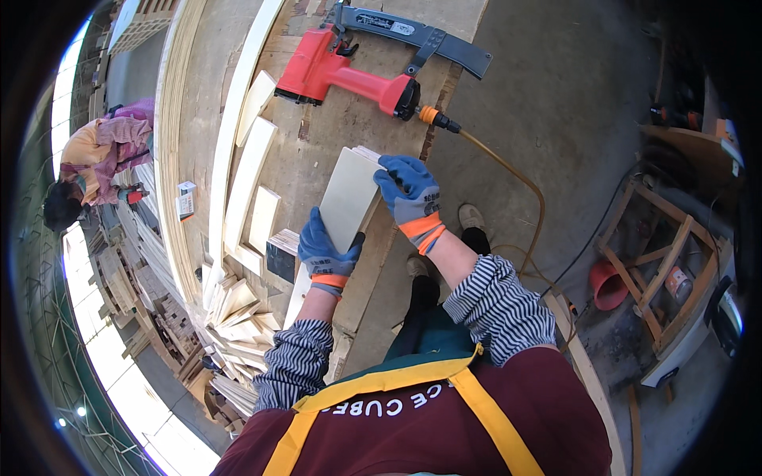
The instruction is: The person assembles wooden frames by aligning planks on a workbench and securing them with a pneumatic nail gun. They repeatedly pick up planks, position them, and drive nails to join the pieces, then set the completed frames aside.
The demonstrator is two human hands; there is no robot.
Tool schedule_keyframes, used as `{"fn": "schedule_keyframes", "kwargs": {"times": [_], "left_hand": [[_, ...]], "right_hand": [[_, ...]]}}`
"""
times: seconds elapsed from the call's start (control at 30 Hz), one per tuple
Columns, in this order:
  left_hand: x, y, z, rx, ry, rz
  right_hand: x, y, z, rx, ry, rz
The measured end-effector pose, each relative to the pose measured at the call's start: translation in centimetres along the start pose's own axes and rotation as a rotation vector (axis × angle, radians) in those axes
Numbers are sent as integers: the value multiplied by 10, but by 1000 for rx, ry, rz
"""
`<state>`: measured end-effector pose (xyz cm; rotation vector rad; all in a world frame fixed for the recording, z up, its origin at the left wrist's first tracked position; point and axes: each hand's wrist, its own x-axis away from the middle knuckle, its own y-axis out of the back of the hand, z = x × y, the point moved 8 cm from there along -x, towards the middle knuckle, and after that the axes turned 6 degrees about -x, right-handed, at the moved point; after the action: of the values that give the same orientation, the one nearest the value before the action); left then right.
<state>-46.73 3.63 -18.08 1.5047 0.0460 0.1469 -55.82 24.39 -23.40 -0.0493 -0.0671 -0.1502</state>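
Between my two gloved hands is a short, pale wooden board, tilted above the workbench. Layered edges show at its far end, so it may be more than one piece. My left hand, in a blue and grey glove with an orange cuff, is closed round the near end. At the far right edge, my right hand grips the board with bent fingers. A small block with a dark face sits just left of my left hand. Beyond the board lies a red pneumatic nail gun with a long grey magazine.
An amber air hose runs from the nail gun over the bench's right edge to the floor. Wooden strips and a heap of offcuts lie left. Another person works far left. A wooden frame and red bucket stand right.
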Motion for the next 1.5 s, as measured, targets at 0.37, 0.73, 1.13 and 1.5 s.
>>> {"fn": "schedule_keyframes", "kwargs": {"times": [0.37,0.73,1.13,1.5], "left_hand": [[-2,-1,2,29,58,85],[-9,4,1,88,119,229],[0,-3,10,130,145,263],[-2,0,7,126,156,337]], "right_hand": [[-18,48,4,-60,-30,149],[-164,-53,84,1072,369,417],[-190,-90,56,1093,-84,791],[-35,49,147,447,-89,957]]}}
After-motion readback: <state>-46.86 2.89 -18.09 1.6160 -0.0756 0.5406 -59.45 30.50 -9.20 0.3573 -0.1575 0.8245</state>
